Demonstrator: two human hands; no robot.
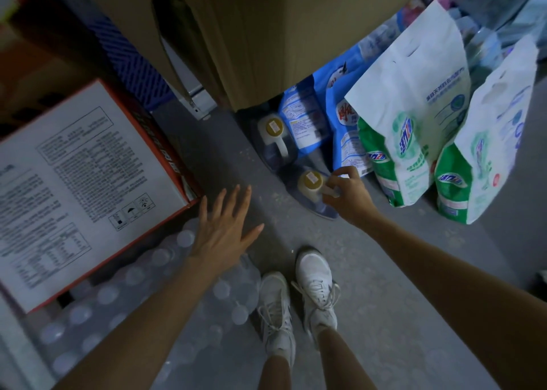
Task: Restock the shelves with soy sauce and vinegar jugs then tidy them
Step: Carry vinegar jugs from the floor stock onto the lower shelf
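Our right hand [349, 195] grips the handle [329, 189] of the nearer upright dark plastic yellow-capped jug [309, 181]; left hand [220, 232] spread, apart.

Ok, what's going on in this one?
A person stands looking down at a storeroom floor. The right hand grips the handle of the near jug, which looks to be on the floor. A second jug stands just behind it, untouched. The left hand is open and holds nothing, above a pack of bottles. Detergent bags stand to the right.
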